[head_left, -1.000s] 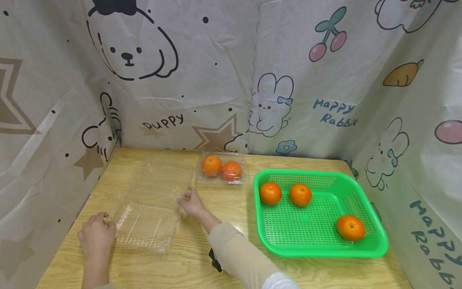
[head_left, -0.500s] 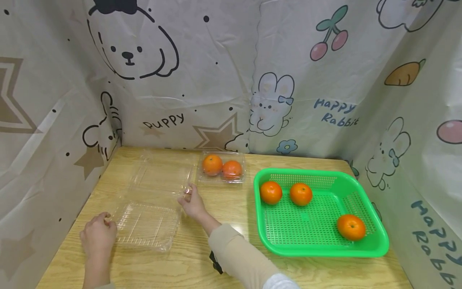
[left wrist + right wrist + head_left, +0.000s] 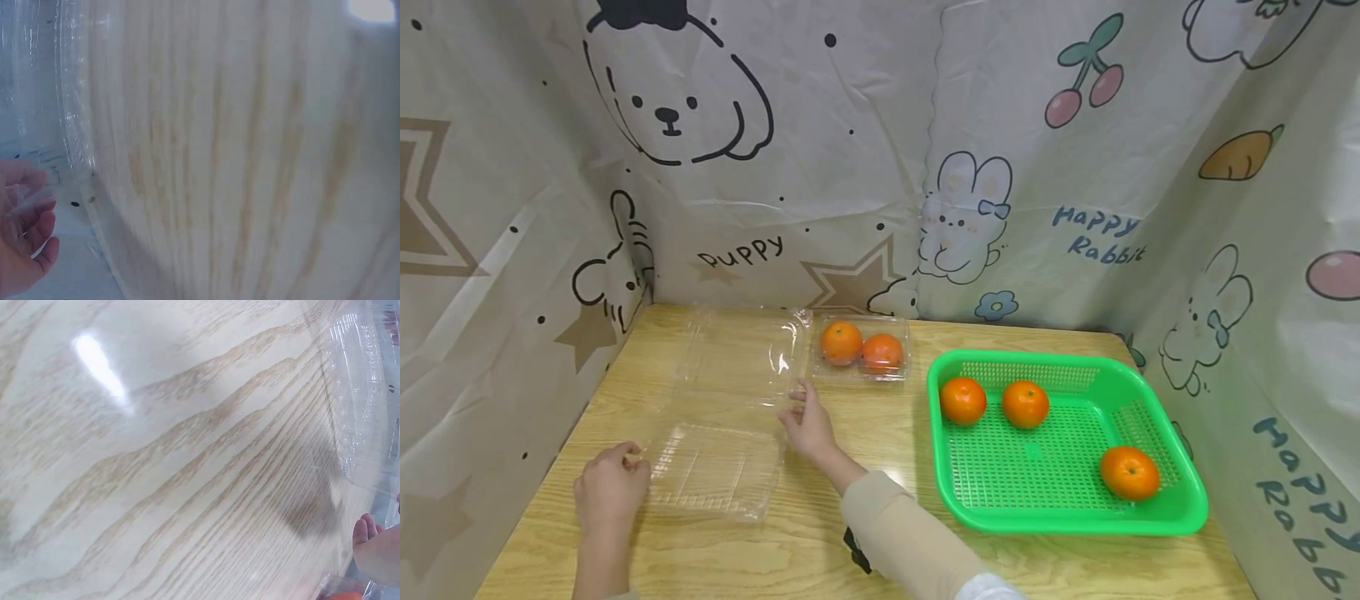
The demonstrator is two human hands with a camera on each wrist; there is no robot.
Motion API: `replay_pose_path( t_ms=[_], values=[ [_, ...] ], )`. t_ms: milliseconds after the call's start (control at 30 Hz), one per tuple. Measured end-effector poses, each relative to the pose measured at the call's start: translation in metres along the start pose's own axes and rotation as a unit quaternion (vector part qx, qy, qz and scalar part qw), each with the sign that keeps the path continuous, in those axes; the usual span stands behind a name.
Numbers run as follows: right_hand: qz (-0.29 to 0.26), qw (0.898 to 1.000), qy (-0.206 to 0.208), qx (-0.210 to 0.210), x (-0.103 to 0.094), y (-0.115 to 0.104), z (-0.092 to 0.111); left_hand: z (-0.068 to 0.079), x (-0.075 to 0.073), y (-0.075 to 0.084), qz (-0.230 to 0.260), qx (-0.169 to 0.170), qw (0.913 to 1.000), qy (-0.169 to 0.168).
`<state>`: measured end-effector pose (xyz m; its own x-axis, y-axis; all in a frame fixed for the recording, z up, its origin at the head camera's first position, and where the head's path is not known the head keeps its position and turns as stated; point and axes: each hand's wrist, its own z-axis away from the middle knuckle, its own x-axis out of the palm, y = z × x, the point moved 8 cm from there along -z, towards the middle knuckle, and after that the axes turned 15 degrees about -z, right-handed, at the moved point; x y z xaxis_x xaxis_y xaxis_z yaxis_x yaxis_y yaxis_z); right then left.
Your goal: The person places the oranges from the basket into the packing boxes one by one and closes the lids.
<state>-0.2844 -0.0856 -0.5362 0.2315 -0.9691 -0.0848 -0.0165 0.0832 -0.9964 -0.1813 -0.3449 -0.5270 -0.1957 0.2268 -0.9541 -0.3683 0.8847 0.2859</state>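
An unfolded clear plastic clamshell box lies between the hands in the head view, its ribbed base [image 3: 718,471] nearer and its lid [image 3: 737,354] laid back toward the rear wall. At the left side, the left hand [image 3: 612,487] pinches the plastic edge with curled fingers. A flap of clear plastic shows between thumb and fingers of that hand [image 3: 28,231] in the left wrist view. The right hand [image 3: 811,427] pinches the right edge near the fold, thumb and fingertips at the plastic. Its fingers [image 3: 362,528] show only partly in the right wrist view.
A smaller clear box [image 3: 860,372] with two oranges [image 3: 841,342] stands behind the right hand. To the right is a green basket [image 3: 1067,527] holding three oranges [image 3: 1025,404]. Printed cloth walls [image 3: 850,167] border the wooden table [image 3: 700,562].
The clamshell's lid has tipped farther back toward the rear wall. Both hands and the box have shifted slightly to the right. The basket and smaller box stay put.
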Motion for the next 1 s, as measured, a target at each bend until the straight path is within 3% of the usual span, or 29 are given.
replay_pose_path(
  t_ms=[233,467,733,1000],
  values=[
    [0.013,1.0,0.0,-0.009,-0.009,0.002,0.001,0.002,0.0,0.009,-0.011,0.046,0.9988,-0.012],
    [0.027,0.999,0.006,-0.033,-0.019,0.002,0.003,0.005,0.004,0.018,-0.005,0.084,0.9954,-0.046],
    [0.031,0.999,0.015,-0.03,-0.031,0.003,0.005,0.007,0.007,0.03,-0.011,0.139,0.989,-0.051],
    [0.029,0.999,0.023,-0.032,-0.04,0.005,0.006,0.009,0.01,0.038,-0.01,0.171,0.9845,-0.038]
  ],
)
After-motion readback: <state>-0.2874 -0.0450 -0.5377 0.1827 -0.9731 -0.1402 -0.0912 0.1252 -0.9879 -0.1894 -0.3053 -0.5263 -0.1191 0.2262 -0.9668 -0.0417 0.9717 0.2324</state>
